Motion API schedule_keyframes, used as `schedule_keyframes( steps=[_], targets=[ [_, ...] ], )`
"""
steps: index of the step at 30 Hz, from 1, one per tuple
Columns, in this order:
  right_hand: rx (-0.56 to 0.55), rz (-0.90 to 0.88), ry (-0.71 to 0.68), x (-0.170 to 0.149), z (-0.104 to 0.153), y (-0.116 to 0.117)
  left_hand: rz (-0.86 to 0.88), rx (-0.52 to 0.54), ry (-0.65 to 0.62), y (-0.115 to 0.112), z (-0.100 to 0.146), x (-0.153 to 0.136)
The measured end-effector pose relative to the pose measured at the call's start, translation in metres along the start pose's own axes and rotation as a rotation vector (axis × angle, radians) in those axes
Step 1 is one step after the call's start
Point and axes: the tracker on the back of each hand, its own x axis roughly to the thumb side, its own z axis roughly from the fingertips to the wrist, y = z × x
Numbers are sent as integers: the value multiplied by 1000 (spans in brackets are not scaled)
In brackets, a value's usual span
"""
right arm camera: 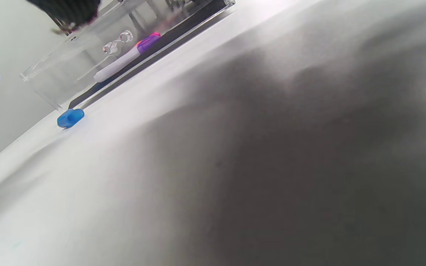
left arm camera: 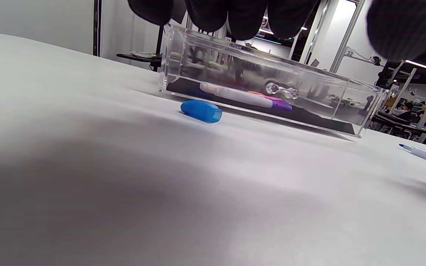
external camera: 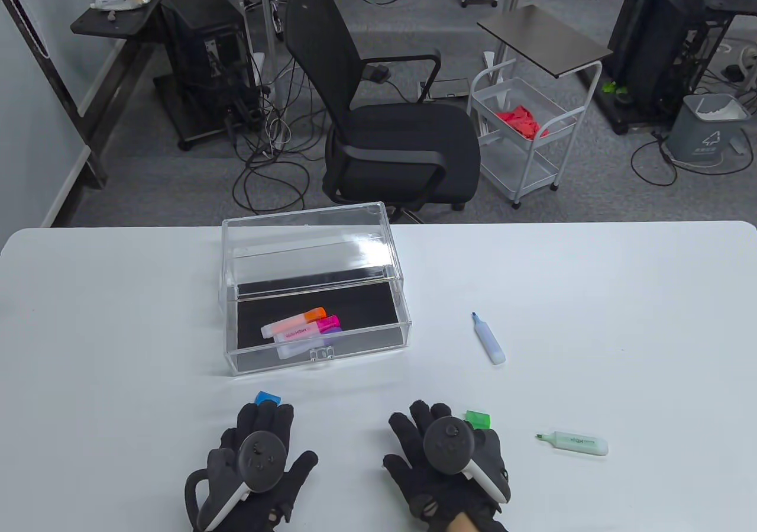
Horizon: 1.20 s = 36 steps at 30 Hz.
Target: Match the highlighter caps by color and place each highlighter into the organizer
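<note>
A clear acrylic organizer (external camera: 313, 286) has its drawer pulled out, holding capped orange (external camera: 295, 321), pink (external camera: 313, 328) and purple (external camera: 307, 342) highlighters. The blue cap (external camera: 266, 399) lies just beyond my left hand (external camera: 260, 455), which rests flat, fingers straight. That blue cap (left arm camera: 202, 111) also shows in front of the organizer (left arm camera: 264, 85). An uncapped blue highlighter (external camera: 489, 339) lies to the right. The green cap (external camera: 478, 419) sits by my right hand (external camera: 443, 455), flat on the table. Farther right is an uncapped green highlighter (external camera: 575, 442). Neither hand holds anything.
The white table (external camera: 591, 295) stretches across the view. Behind it stand a black office chair (external camera: 390, 123), a white wire cart (external camera: 520, 135) and desks with cables on the floor. The right wrist view shows the blue cap (right arm camera: 70, 118) and the purple highlighter (right arm camera: 128, 61).
</note>
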Motion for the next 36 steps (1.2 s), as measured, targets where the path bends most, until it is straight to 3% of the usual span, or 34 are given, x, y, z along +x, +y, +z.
schedule_keyframes(
  steps=[5,12,19,24,28,36],
  targets=[
    [-40,-3,11,0,3,-11,-20,-15,5,-3,0,1],
    [-76,72,72,-9,4,-48,-28,-45,17,-6,-4,-2],
    [-122,197,233,-51,9,-104,-31,-57,23,-6,-4,-3],
    [-102,275,384,-92,18,-131,-27,-65,20,-7,-4,-1],
    [-51,293,497,-128,24,-137,-33,-77,20,-8,-6,0],
    [62,258,616,-172,22,-123,-29,-87,20,-10,-6,1]
  ],
)
